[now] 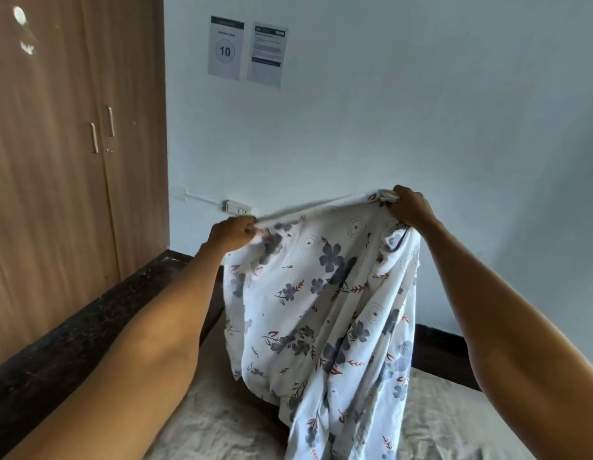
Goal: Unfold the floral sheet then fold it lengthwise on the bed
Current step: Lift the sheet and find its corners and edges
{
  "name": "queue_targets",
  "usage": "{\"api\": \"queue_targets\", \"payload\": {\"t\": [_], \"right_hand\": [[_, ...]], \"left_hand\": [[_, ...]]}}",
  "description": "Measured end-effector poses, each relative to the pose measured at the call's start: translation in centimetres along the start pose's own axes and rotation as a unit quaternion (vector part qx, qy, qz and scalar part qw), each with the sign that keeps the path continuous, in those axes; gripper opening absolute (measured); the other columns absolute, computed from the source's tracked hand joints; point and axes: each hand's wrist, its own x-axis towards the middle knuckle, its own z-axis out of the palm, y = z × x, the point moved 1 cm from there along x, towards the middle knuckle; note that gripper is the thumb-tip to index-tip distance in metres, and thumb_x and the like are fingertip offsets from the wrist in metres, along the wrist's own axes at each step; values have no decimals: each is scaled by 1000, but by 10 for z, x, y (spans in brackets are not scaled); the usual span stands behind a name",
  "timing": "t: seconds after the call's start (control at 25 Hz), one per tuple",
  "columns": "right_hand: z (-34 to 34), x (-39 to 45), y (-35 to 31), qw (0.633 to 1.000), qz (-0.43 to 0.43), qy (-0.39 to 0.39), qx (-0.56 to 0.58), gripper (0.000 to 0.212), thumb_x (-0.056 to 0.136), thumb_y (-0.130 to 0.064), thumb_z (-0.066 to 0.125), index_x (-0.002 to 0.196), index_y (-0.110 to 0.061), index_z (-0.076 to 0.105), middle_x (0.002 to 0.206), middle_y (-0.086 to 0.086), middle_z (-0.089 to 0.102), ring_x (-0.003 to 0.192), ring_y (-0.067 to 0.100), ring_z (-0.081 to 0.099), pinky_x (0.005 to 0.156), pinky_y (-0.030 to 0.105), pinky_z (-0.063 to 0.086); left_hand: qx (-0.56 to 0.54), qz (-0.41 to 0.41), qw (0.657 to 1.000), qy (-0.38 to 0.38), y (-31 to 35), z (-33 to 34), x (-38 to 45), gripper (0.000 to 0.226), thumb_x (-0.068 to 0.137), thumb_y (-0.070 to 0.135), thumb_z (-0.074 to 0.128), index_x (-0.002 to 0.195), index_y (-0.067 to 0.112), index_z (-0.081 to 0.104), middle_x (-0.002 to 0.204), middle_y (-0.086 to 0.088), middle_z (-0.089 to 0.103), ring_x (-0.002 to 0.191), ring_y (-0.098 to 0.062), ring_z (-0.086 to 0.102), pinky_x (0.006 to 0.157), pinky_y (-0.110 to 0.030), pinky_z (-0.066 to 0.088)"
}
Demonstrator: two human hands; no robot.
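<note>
Two hands hold the floral sheet (325, 293) up in the air over the bed (222, 426), well above the mattress. The left hand (233, 234) pinches the top hem at the left, fingers curled round a small bunch of cloth; the right hand (409, 207) grips a thicker wad of the same hem further right and a little higher. Between them the edge is pulled fairly taut — below it the fabric hangs in long vertical drapes, and its lower end reaches the beige bed cover near the bottom of the view.

By my reading this is the unfolding step, not yet finished: the cloth under the right hand looks gathered, with layers that seem doubled over, so the full width is not open. The next move calls for spreading the hands further apart along the hem — or letting the bunched part slip out of the right grip — until a single layer hangs free, then laying it flat on the bed before any lengthwise fold. A wooden wardrobe (72, 161) stands at far left, and two paper notices (248, 51) are on the far wall.
</note>
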Motion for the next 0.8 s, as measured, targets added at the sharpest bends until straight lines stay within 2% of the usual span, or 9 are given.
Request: {"api": "queue_targets", "payload": {"t": [0.08, 0.2, 0.24, 0.32, 0.4, 0.48, 0.6, 0.72, 0.8], "right_hand": [[3, -3, -1, 1000, -6, -6, -11, 16, 85, -16, 49, 98, -8, 53, 106, 23, 61, 97, 40, 57, 69, 32, 36], [12, -5, -15, 1000, -17, -18, -6, 14, 86, -18, 49, 98, -11, 52, 107, 22, 61, 98, 40, 57, 69, 32, 34], [13, -5, -20, 1000, -19, -18, -3, 14, 86, -18, 49, 98, -11, 52, 108, 22, 61, 98, 39, 57, 68, 32, 34], [12, -5, -21, 1000, -10, -16, 4, 16, 85, -16, 49, 100, -10, 52, 108, 22, 60, 99, 39, 57, 69, 32, 34], [10, -5, -11, 1000, 3, -16, 5, 17, 85, -16, 50, 100, -10, 53, 110, 22, 60, 100, 39, 57, 69, 32, 34], [12, -6, -3, 1000, 9, -21, 0, 17, 85, -17, 50, 100, -11, 53, 111, 22, 61, 100, 39, 57, 70, 32, 34], [15, -4, -16, 1000, -2, -13, 16, 19, 86, -21, 51, 102, -11, 52, 112, 22, 60, 102, 40, 56, 70, 32, 35], [6, 2, -32, 999, -8, 22, 33, 21, 86, -20, 51, 104, -9, 50, 112, 24, 60, 103, 43, 55, 70, 33, 35], [3, 4, -28, 999, -4, 23, 33, 22, 86, -21, 51, 104, -8, 51, 112, 24, 60, 103, 43, 55, 71, 33, 35]], "left_hand": [[41, -6, 999, -2, -7, -3, -3, 23, 94, 32, 46, 110, 22, 58, 112, -8, 66, 102, -31, 61, 83, -35, 46], [-149, -123, 916, 350, 7, -2, -3, 14, 90, 15, 47, 97, 5, 54, 103, -17, 61, 96, -36, 59, 73, -39, 45], [-216, -144, 890, 376, 13, 0, 0, 13, 88, 11, 47, 96, 2, 52, 103, -20, 59, 96, -37, 58, 73, -41, 45], [-283, -136, 914, 259, 10, 1, 6, 11, 90, 10, 45, 98, 3, 47, 107, -24, 58, 99, -38, 57, 79, -41, 44], [-46, -14, 995, 84, -5, -4, 0, 14, 93, 11, 43, 105, 5, 44, 112, -25, 59, 101, -40, 59, 80, -42, 45], [68, 50, 988, 132, -17, -16, -3, 23, 90, 5, 42, 112, 2, 47, 113, -21, 60, 97, -40, 62, 75, -45, 48], [-120, -34, 896, 426, 11, -48, 9, 21, 84, 6, 38, 98, 4, 53, 98, -19, 60, 87, -34, 61, 68, -42, 47], [-533, -127, 715, 434, 47, -70, 35, 12, 83, 6, 37, 85, 18, 38, 86, -12, 51, 75, -29, 56, 67, -37, 49], [-580, -155, 720, 347, 50, -66, 39, 13, 86, -1, 35, 91, 11, 40, 79, -7, 50, 65, -22, 55, 64, -32, 44]]}}
